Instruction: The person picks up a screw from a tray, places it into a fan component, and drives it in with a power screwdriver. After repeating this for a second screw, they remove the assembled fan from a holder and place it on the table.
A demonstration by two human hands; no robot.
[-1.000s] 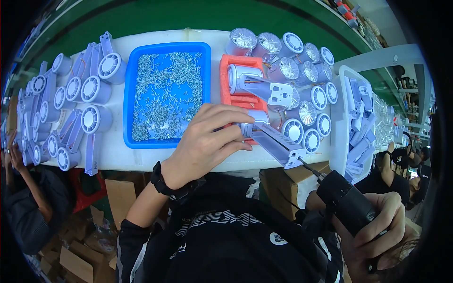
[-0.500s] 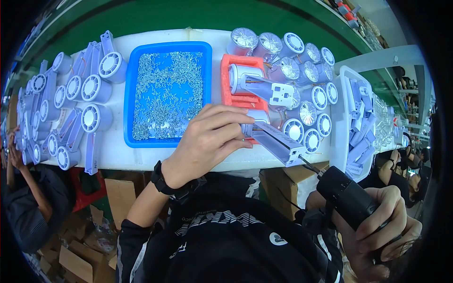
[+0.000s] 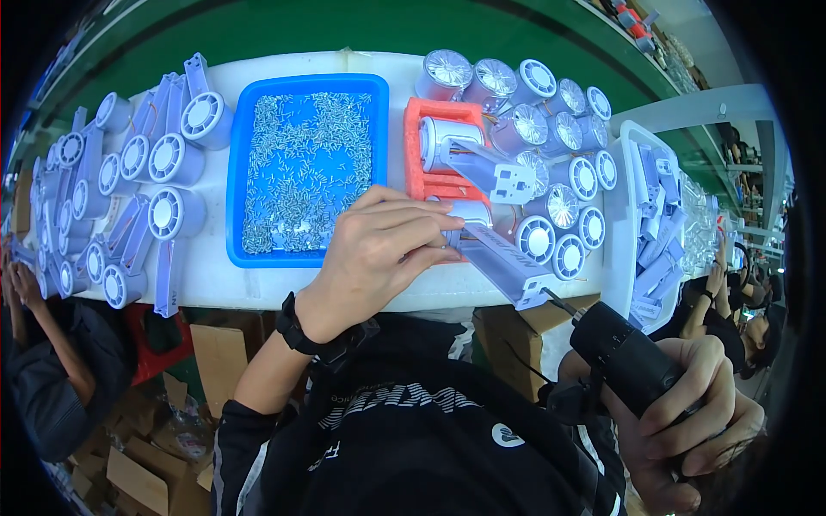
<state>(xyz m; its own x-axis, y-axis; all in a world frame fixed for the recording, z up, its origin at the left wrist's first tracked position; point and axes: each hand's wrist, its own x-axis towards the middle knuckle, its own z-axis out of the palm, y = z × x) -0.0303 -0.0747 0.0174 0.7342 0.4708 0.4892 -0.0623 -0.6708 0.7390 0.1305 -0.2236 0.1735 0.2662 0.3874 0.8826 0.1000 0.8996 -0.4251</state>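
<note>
My left hand (image 3: pixel 379 249) is closed around a pale blue fan part (image 3: pixel 503 262) with a long handle, held at the near edge of the white table (image 3: pixel 241 284). My right hand (image 3: pixel 697 413) grips a black electric screwdriver (image 3: pixel 624 361), its bit pointing at the lower end of that handle. Just behind the held part an orange foam holder (image 3: pixel 434 150) carries another fan part (image 3: pixel 469 159). A blue tray (image 3: pixel 245 155) full of small screws lies left of the holder.
Many pale blue round fan housings (image 3: pixel 555 185) crowd the table's right side, and more finished fan parts (image 3: pixel 146 181) lie in rows on the left. A white tray (image 3: pixel 624 215) of handle pieces stands far right. Other people sit at both sides; cardboard boxes (image 3: pixel 206 361) below.
My right hand with the screwdriver has shifted slightly, its bit staying near the handle's end. The left hand stays on the part.
</note>
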